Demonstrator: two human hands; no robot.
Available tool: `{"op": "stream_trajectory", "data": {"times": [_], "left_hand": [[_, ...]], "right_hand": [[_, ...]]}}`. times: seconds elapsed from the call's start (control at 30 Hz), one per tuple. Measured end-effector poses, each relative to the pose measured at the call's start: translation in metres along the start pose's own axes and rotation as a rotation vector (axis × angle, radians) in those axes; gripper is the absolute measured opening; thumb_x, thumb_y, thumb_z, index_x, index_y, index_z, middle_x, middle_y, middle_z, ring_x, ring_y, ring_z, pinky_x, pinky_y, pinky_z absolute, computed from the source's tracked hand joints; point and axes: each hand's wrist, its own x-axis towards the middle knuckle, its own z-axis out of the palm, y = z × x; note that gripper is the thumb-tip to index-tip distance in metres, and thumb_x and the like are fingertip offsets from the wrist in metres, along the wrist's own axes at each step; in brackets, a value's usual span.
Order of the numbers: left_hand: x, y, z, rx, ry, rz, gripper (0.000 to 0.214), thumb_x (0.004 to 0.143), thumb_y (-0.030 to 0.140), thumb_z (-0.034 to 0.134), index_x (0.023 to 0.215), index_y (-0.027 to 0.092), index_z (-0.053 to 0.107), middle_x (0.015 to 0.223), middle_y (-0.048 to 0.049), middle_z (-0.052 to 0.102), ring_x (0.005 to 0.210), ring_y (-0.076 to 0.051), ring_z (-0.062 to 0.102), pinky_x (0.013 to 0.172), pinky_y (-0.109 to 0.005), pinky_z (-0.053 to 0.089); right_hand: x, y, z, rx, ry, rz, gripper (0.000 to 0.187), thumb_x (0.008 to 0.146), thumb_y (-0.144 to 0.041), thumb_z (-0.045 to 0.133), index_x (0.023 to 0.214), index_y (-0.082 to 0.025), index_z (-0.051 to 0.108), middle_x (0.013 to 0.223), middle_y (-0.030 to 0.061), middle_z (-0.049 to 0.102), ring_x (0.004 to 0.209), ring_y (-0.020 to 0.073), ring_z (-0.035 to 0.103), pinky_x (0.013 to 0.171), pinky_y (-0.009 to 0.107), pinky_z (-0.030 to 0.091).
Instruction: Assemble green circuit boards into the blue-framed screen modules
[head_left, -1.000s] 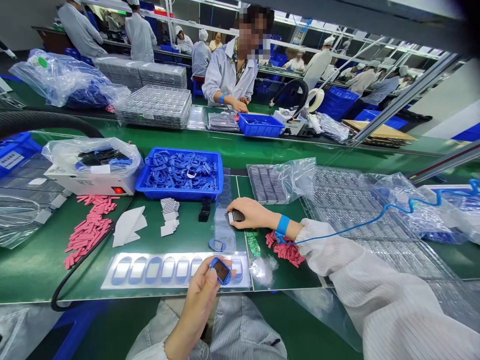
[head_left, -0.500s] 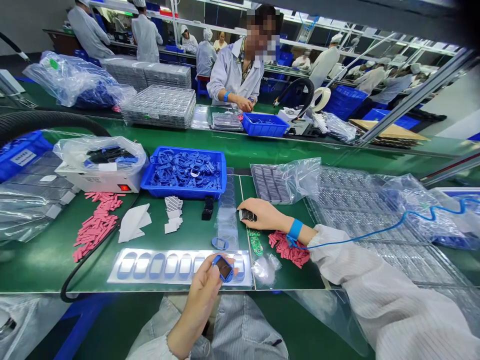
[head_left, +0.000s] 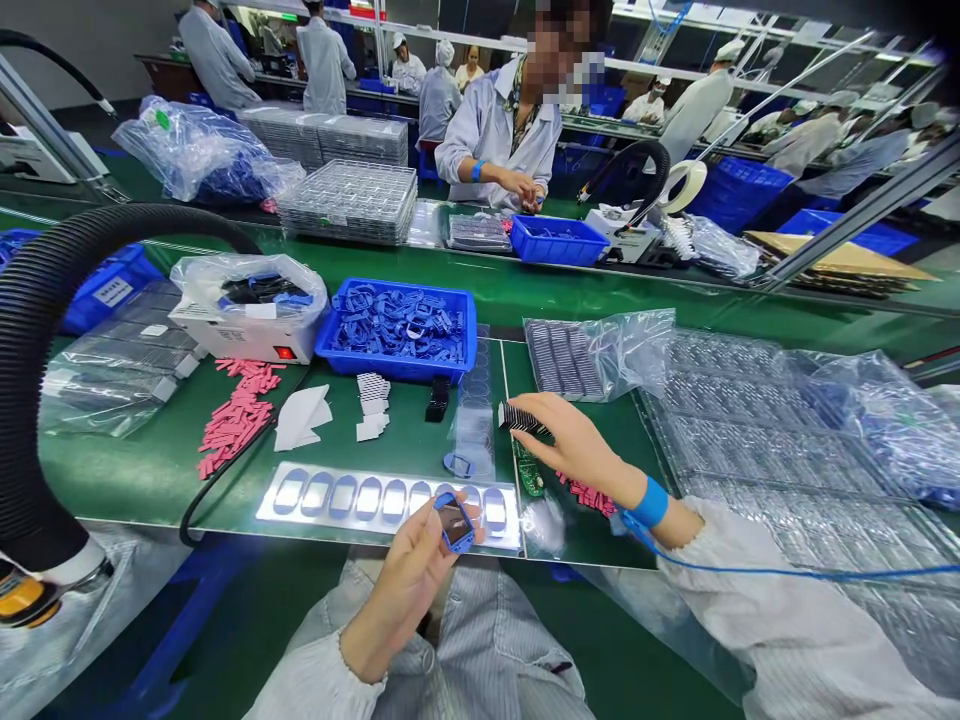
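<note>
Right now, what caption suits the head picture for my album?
Left hand holding a blue-framed part, right hand gripping a dark stack.

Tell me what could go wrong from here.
The right hand, at the packed row of thin black pieces, might knock some askew. The blue-framed screen, held in the left hand near the edge of the bench, could slip and drop. The blue cord from the wristband passes close to pink strips and might drag some.
</note>
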Motion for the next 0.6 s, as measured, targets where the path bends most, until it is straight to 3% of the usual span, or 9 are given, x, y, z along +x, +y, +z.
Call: {"op": "stream_trajectory", "data": {"times": [0.13, 0.27, 0.43, 0.6], "left_hand": [[-0.016, 0.002, -0.011, 0.007, 0.003, -0.008, 0.037, 0.074, 0.044, 0.069, 0.101, 0.018, 0.071, 0.094, -0.0074, 0.072, 0.088, -0.021, 0.066, 0.093, -0.037, 0.044], [-0.029, 0.005, -0.019, 0.016, -0.018, -0.006, 0.033, 0.075, 0.043, 0.068, 0.098, 0.019, 0.071, 0.093, -0.0066, 0.070, 0.085, -0.019, 0.065, 0.089, -0.034, 0.045], [-0.038, 0.005, -0.017, 0.045, -0.030, -0.061, 0.036, 0.072, 0.045, 0.070, 0.098, 0.020, 0.071, 0.091, -0.0061, 0.069, 0.084, -0.019, 0.064, 0.085, -0.030, 0.046], [-0.044, 0.006, -0.013, 0.006, -0.026, -0.099, 0.034, 0.072, 0.045, 0.070, 0.096, 0.021, 0.071, 0.090, -0.0053, 0.068, 0.083, -0.018, 0.063, 0.084, -0.029, 0.045]], "right_hand": [[-0.014, -0.020, -0.003, 0.006, 0.005, 0.031, 0.021, 0.088, -0.030, 0.050, 0.107, -0.023, 0.058, 0.102, 0.0075, 0.066, 0.094, 0.0229, 0.061, 0.080, 0.040, 0.051], [-0.015, -0.011, -0.008, -0.045, 0.063, 0.144, 0.024, 0.088, -0.031, 0.049, 0.108, -0.020, 0.056, 0.100, 0.0095, 0.065, 0.094, 0.0247, 0.060, 0.080, 0.041, 0.051], [0.011, 0.010, 0.007, -0.132, -0.019, 0.163, 0.046, 0.078, -0.040, 0.063, 0.117, -0.018, 0.054, 0.116, 0.0144, 0.059, 0.104, 0.0322, 0.056, 0.083, 0.049, 0.049], [0.033, 0.019, 0.030, -0.174, -0.141, 0.136, 0.034, 0.077, -0.042, 0.066, 0.100, -0.017, 0.062, 0.103, 0.0116, 0.065, 0.095, 0.0264, 0.060, 0.081, 0.044, 0.048]]}}
